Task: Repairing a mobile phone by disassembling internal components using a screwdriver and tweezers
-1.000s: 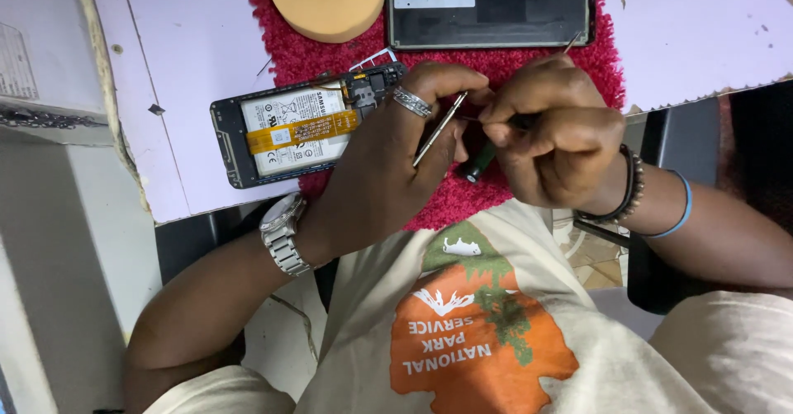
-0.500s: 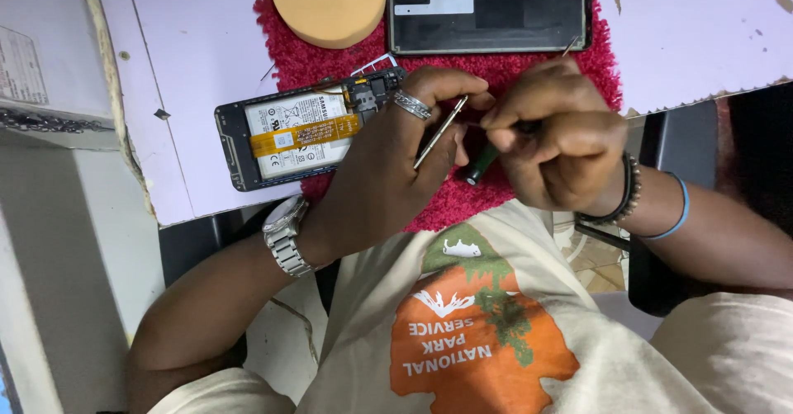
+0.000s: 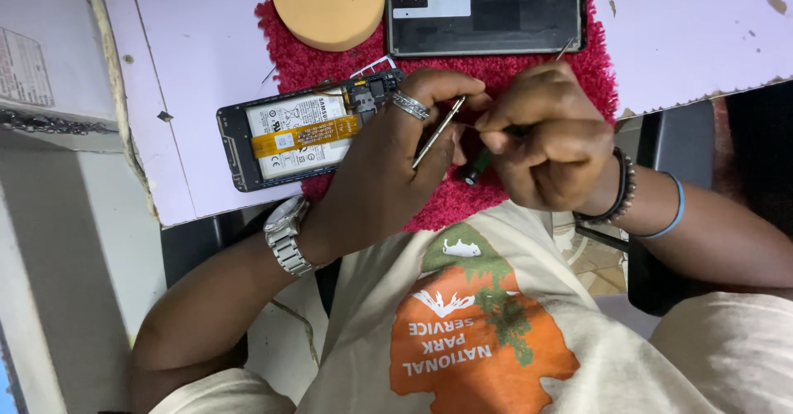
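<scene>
opened phone point(image 3: 297, 137) sits slightly lower-right now; left hand point(image 3: 388, 162) grips tweezers point(image 3: 438, 132), right hand point(image 3: 541, 137) clenches screwdriver point(image 3: 477, 168).

The left hand point(image 3: 388, 166) covers the right end of the opened phone point(image 3: 289, 137), so that end's parts are hidden. The right hand point(image 3: 541, 146) closes over most of the dark tool point(image 3: 477, 169); only its butt shows, and its tip is out of sight. The tweezers' point(image 3: 438, 132) points vanish between the fingers. The back cover point(image 3: 483, 11) and the tan round pad point(image 3: 329, 3) are cut by the top edge. Printing on the phone's battery is too small to make out.
</scene>
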